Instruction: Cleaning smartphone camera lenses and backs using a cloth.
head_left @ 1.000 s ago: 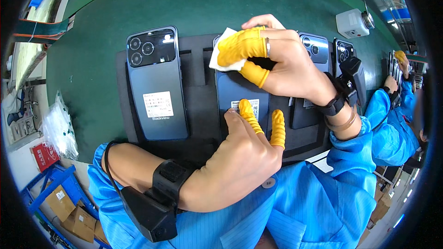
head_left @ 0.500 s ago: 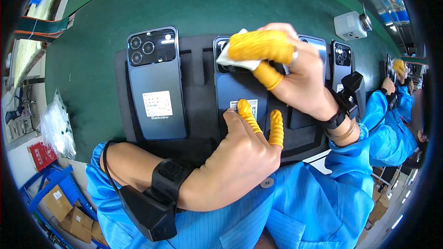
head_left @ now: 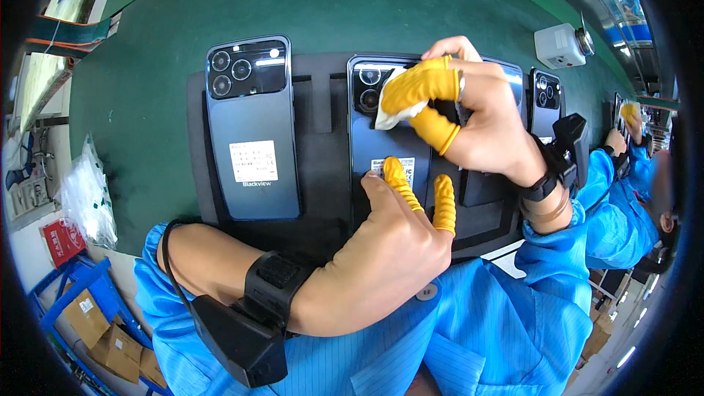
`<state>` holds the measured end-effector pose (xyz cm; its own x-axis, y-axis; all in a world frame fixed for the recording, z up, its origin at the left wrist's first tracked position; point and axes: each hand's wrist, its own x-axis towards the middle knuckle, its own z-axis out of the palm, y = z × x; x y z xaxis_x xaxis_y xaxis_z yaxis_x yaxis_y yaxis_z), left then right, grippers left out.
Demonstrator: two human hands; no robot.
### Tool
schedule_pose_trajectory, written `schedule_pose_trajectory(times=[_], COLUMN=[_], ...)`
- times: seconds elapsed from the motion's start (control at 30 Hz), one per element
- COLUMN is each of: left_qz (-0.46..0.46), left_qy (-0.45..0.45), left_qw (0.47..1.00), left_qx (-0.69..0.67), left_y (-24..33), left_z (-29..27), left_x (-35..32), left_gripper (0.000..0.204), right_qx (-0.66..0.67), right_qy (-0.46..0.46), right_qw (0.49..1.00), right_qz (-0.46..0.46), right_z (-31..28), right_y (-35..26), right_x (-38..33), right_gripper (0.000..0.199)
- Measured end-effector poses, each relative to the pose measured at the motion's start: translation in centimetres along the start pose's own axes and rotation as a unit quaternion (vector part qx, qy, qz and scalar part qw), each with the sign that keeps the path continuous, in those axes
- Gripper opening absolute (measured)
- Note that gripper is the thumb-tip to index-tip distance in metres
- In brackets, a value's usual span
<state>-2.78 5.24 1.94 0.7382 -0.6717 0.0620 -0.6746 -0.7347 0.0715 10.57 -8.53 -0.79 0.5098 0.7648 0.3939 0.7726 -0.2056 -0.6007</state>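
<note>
My right hand [head_left: 484, 121], with yellow finger cots on thumb and fingers, pinches a folded white wipe [head_left: 386, 114]. The wipe touches the back of a dark blue phone [head_left: 372, 134], beside its camera lenses. My left hand [head_left: 396, 253] rests lower on this phone, two fingers in yellow cots stretched apart; one covered fingertip and the thumb touch its white label [head_left: 402, 167]. The phone lies back up in a black foam tray [head_left: 317, 169]. To the left lies a similar phone [head_left: 251, 121] with its label showing. My right hand partly hides another phone [head_left: 512, 77].
A further phone [head_left: 544, 106] lies at the right. Behind it stands a white dispenser bottle [head_left: 559, 48] with a metal top. Clear plastic bags [head_left: 86, 194] hang at the left edge of the green table [head_left: 323, 11]. A co-worker in blue [head_left: 623, 213] works at the far right.
My right hand has drawn the wipe down and to the right, uncovering the camera lenses. My left hand stays on the label. The whole view has shifted slightly.
</note>
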Motion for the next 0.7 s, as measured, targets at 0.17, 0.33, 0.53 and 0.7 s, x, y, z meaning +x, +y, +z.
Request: schedule_pose_trajectory(times=[0.17, 0.33, 0.53, 0.7], left_qz=[0.009, 0.007, 0.005, 0.007], left_qy=[0.014, 0.009, 0.015, 0.007], left_qw=[1.000, 1.000, 1.000, 1.000], left_qx=[0.023, 0.013, 0.018, 0.014], left_y=[-0.1, -0.1, -0.3, -0.1], left_z=[0.2, 0.0, 0.4, 0.0], left_x=[0.0, 0.0, -0.1, 0.0], left_gripper=[0.052, 0.052, 0.054, 0.055], right_qx=[0.006, 0.001, 0.020, 0.022], right_qy=[0.119, 0.012, 0.014, 0.002], right_qw=[0.993, 0.999, 1.000, 0.999], right_qz=[-0.015, -0.032, -0.012, 0.023], right_z=[0.5, 1.4, 0.4, -1.0], right_y=[0.4, 1.8, 1.9, 1.6], right_x=[1.5, 1.5, 0.3, -1.3], right_gripper=[0.019, 0.018, 0.018, 0.019])
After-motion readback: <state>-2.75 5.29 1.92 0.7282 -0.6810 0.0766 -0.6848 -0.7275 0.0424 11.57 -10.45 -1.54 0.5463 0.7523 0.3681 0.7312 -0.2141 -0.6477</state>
